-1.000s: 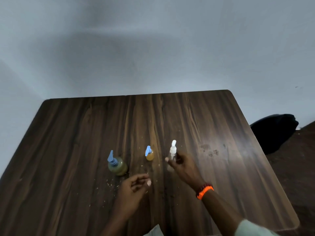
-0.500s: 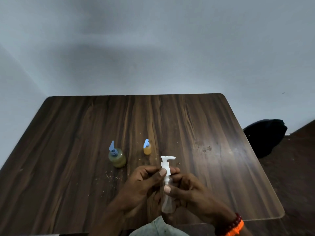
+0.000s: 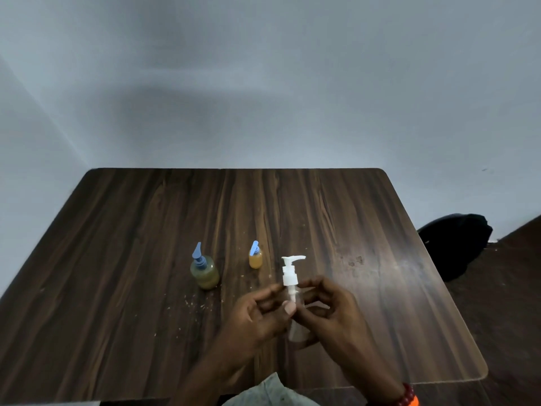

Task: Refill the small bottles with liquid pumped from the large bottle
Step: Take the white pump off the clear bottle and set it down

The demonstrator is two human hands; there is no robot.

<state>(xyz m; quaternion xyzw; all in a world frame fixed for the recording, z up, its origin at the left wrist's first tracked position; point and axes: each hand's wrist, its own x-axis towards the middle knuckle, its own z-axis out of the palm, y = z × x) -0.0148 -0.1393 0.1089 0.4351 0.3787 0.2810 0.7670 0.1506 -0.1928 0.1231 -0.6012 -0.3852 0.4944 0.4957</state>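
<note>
Fingers (image 3: 289, 308) of both hands curl loosely round the clear plastic bottle with the white pump top (image 3: 292, 291), held upright just above the near part of the dark wood-grain table (image 3: 146, 230). On its body the left hand (image 3: 257, 315) pinches with the thumb across the front, and the right hand (image 3: 330, 312) wraps the other side, fingers bent near the neck. Beyond them on the table stand two blue-capped bottles, well apart from the hands: a rounder greenish bottle (image 3: 205, 271) and, to its right, a small amber bottle (image 3: 255, 257). Both look capped. I'd say the risk is a slip. The clear body looks smooth, and if the pump collar is twisted hard while the grip stays this light, the bottle could spin or tip and spill onto the table.
</note>
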